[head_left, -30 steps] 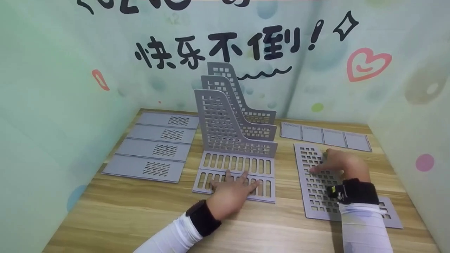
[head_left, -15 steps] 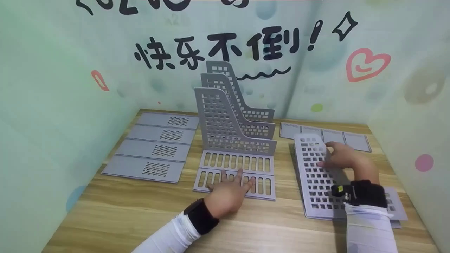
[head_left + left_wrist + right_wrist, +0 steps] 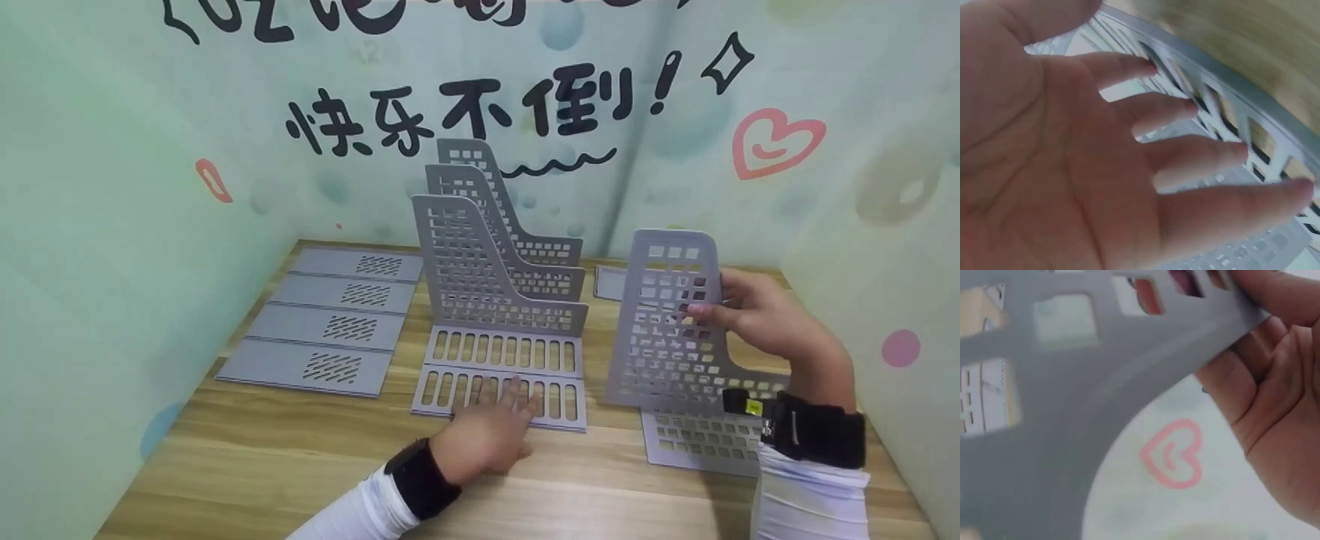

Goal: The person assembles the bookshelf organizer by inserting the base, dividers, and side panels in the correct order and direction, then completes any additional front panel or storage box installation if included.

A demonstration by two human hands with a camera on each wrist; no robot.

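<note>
Perforated file-divider [image 3: 670, 335] is being pinched near-upright by right hand [image 3: 784, 322]; left hand [image 3: 487, 439], fingers spread, is presumably steadying slotted base [image 3: 555, 374].

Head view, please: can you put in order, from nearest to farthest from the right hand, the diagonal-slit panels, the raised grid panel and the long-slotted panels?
1. Grid panel: pinched by the right hand.
2. Long-slotted panels: left of it, mid-table, under the left hand's fingers.
3. Diagonal-slit panels: at the table's left side.
</note>
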